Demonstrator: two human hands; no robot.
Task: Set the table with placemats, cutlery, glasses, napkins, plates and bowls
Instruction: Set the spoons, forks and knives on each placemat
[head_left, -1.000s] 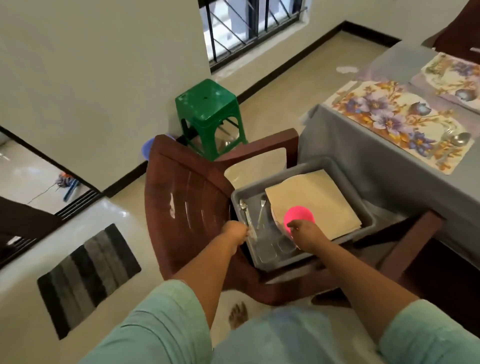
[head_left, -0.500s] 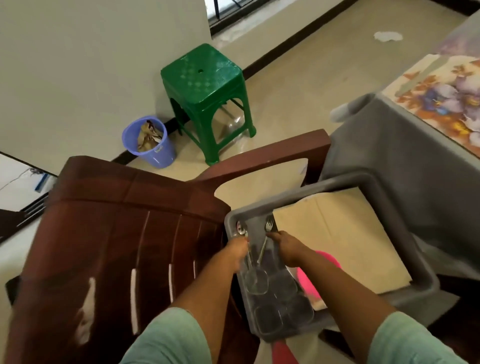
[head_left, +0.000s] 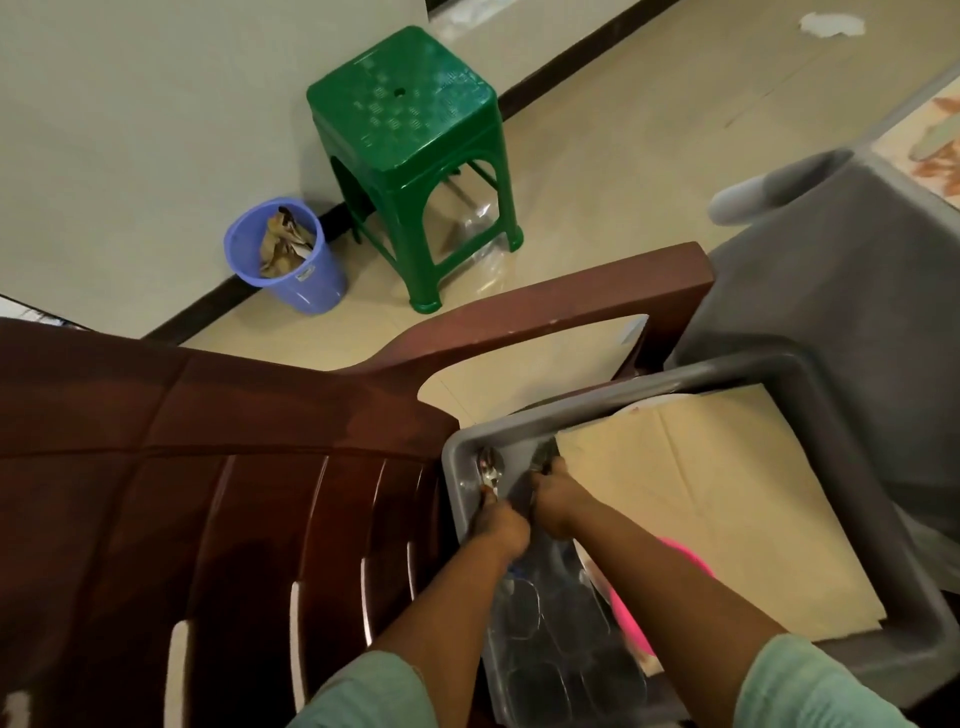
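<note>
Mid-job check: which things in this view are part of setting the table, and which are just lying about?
Part of the job:
- grey tub on the chair
- spoon in the left hand
- right hand on cutlery beside it, too hidden to name
- clear glasses
- pink bowl
- tan sheet
- placemat on the table

Lying about:
- green stool
- blue bin
- brown chair

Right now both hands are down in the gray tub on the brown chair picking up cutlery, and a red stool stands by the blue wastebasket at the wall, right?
Nearly. The stool is green, not red, as the head view shows. The rest holds: both the left hand and right hand are in the gray tub on the brown chair at the cutlery, and the blue wastebasket stands by the wall.
</note>
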